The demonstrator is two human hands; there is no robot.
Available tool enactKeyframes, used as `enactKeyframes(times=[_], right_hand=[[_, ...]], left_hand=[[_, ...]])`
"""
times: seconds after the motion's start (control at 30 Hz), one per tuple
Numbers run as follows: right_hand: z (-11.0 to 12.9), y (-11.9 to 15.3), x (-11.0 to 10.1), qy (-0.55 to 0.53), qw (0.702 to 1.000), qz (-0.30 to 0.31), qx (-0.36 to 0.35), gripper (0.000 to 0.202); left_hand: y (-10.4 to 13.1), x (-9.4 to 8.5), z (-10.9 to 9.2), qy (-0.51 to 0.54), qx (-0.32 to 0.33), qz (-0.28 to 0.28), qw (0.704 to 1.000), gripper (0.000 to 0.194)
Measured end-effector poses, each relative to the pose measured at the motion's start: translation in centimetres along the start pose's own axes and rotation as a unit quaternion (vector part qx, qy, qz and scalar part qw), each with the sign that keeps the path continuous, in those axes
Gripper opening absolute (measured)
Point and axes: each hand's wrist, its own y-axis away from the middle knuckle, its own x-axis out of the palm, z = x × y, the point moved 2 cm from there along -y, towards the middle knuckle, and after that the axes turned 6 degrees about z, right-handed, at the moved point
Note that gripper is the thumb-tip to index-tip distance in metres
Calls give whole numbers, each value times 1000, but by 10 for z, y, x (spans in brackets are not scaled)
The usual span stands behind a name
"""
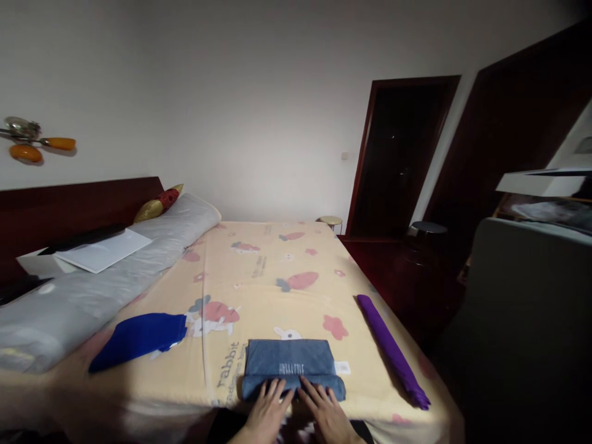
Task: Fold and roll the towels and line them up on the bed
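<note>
Head view has what looks like mid-rolling, left hand (267, 412) and right hand (329, 414) with fingers slightly spread on the rolled near edge of a blue-grey fabric rectangle (292, 356) on the yellow rabbit-print bed (263, 302), and another turn would need even pressure imo.
</note>
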Motion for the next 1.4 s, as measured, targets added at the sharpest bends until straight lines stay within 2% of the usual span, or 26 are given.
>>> enactKeyframes(times=[0.13, 0.27, 0.4, 0.5, 0.6, 0.7, 0.8, 0.93, 1.07, 1.2, 1.3, 1.4], right_hand=[[0, -3, 9, 0, 999, -25, -29, 97], [-9, -3, 17, -32, 999, 13, -31, 99], [-26, -2, 20, -46, 998, 50, 11, 101], [-40, -1, 24, -38, 998, 42, 34, 99], [-54, 0, 32, -9, 1000, 2, 28, 96], [-67, 0, 42, 31, 997, -65, 26, 88], [-81, 1, 50, 67, 988, -126, 53, 80], [-95, 5, 53, 106, 976, -169, 90, 75], [-99, 6, 53, 114, 972, -174, 111, 68], [-97, 3, 44, 71, 977, -166, 115, 58], [-92, 2, 28, 40, 977, -161, 130, 50], [-84, 3, 12, 12, 978, -151, 146, 35]], left_hand=[[-1, -6, -9, 15, -7, 35, 999, 77], [-1, -17, -14, 32, -44, 93, 994, 93], [4, -28, -1, 45, -86, 99, 990, 98], [10, -33, 11, 48, -100, 102, 989, 104], [14, -35, 21, 54, -83, 90, 991, 105], [16, -35, 32, 45, -66, 66, 995, 99], [17, -31, 46, 9, -73, 47, 996, 93], [15, -20, 63, -32, -86, 34, 995, 89], [9, -2, 74, -65, -84, -6, 994, 80], [2, 11, 81, -79, -99, -53, 991, 71], [1, 8, 82, -75, -117, -68, 988, 69], [4, -4, 79, -56, -134, -64, 987, 66]])
